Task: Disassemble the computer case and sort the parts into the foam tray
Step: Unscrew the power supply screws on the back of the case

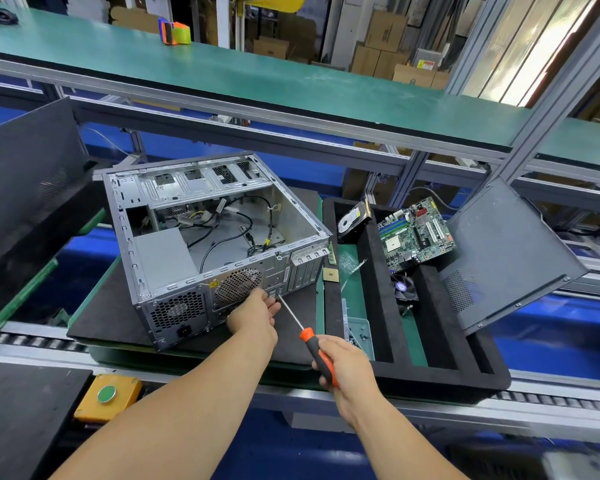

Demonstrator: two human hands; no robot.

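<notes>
The computer case [205, 244] lies open on its side on a dark mat [108, 317], rear panel toward the person, loose cables inside. The left hand [255, 315] rests at the rear panel beside the fan grille; whether its grip is clenched on anything cannot be told. The right hand [347, 370] grasps the orange-and-black screwdriver [314, 344], tip at the rear panel beside the left fingers. Just right of the case, the foam tray [440, 344] holds a hard drive [352, 221], motherboard [416, 233] and fan [404, 289]. A side panel [510, 251] leans on the tray's right edge.
</notes>
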